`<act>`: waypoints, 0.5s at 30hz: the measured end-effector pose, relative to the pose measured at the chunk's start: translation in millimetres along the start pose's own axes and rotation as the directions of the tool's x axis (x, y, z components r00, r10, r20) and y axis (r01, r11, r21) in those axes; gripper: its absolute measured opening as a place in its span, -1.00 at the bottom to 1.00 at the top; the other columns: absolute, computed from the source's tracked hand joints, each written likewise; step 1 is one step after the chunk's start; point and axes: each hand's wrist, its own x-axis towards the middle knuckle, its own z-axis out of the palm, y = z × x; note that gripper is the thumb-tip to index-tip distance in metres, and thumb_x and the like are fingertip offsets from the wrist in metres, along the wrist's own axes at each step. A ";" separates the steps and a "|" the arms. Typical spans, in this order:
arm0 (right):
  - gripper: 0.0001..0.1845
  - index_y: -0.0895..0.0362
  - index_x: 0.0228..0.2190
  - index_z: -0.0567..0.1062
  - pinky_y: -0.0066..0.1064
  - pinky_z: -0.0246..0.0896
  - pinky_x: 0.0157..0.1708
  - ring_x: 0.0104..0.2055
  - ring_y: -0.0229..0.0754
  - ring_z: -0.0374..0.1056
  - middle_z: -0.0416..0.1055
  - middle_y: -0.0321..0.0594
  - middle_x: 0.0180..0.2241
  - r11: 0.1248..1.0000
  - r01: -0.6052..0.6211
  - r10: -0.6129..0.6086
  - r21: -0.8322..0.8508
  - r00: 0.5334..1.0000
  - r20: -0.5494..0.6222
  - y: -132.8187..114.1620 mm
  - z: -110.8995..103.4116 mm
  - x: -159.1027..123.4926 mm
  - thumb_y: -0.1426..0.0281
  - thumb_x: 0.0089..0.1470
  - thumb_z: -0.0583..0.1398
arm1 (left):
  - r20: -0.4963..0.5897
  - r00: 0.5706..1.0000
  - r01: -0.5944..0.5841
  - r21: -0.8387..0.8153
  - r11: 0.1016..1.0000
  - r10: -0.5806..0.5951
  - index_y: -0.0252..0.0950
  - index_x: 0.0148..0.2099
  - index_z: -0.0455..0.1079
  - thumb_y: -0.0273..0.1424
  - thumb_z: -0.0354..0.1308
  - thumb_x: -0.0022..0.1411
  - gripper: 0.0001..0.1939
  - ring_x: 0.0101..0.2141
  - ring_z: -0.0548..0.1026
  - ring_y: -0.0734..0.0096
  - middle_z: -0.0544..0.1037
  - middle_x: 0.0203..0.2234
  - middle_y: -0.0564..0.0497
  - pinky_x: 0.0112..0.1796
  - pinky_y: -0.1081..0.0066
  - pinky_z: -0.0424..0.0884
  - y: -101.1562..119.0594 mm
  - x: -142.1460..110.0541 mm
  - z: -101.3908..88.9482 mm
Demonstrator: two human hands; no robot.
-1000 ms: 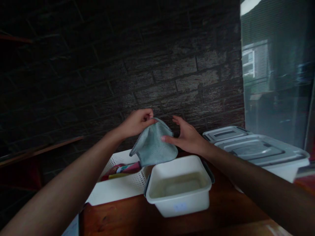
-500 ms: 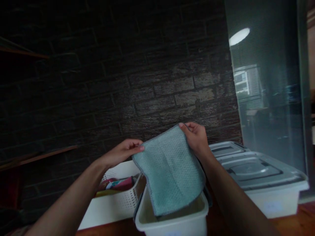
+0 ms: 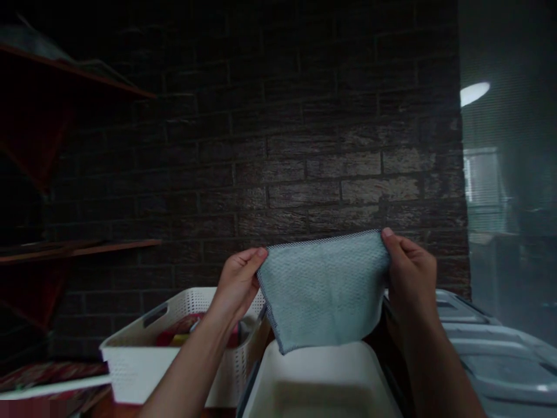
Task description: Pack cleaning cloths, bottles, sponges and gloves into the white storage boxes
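Note:
A pale blue-green cleaning cloth (image 3: 326,290) with a dark stitched edge hangs spread between my two hands. My left hand (image 3: 239,281) pinches its upper left corner between thumb and fingers. At the upper right corner, my right hand (image 3: 411,270) grips the cloth the same way. The cloth's top edge is stretched nearly straight, and its lower edge hangs over the back of a white plastic bin (image 3: 322,377). No contents show in the visible part of that bin.
Left of the bin stands a white perforated basket (image 3: 143,363) with colourful items inside. Grey-lidded boxes (image 3: 505,348) are at the right. Wooden shelves (image 3: 82,251) jut out at the left, a dark brick wall (image 3: 261,145) rises behind, and a glass panel (image 3: 509,191) is at far right.
My hands have moved apart and to the right in view, stretching the cloth wider and more level. The view has levelled and turned left, showing more shelves and basket.

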 end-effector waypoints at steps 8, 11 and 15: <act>-0.60 0.10 -0.44 0.49 -0.41 0.19 -0.46 -0.48 -0.21 0.26 0.44 -0.26 -0.47 0.945 -0.237 0.196 0.224 0.962 0.189 -3.4 14.5 -4.5 0.03 0.19 0.27 | -0.064 0.998 0.003 -0.101 0.995 -0.009 -0.18 -0.21 0.57 -0.17 0.42 0.13 -0.75 -0.27 0.62 0.23 0.65 -0.38 0.03 -0.33 0.40 0.55 5.4 -6.3 4.6; -0.59 0.12 -0.47 0.50 -0.44 0.14 -0.46 -0.48 -0.25 0.20 0.38 -0.30 -0.50 0.926 -0.244 0.189 0.289 0.960 0.206 -3.4 18.5 -6.8 0.05 0.18 0.30 | -0.120 0.993 -0.015 -0.089 0.996 0.004 -0.25 -0.24 0.56 -0.21 0.46 0.08 -0.72 -0.36 0.58 0.29 0.63 -0.42 0.02 -0.38 0.43 0.52 3.9 -3.4 -3.7; -0.55 0.13 -0.52 0.47 -0.45 -0.02 -0.52 -0.52 -0.30 0.06 0.22 -0.34 -0.55 0.970 -0.154 0.128 0.187 0.981 0.143 -1.7 19.2 -12.0 0.04 0.17 0.31 | -0.153 0.981 -0.119 0.002 0.993 0.118 -0.29 -0.33 0.54 -0.21 0.43 0.12 -0.75 -0.48 0.46 0.43 0.55 -0.50 0.05 -0.45 0.49 0.42 -3.0 1.0 -18.2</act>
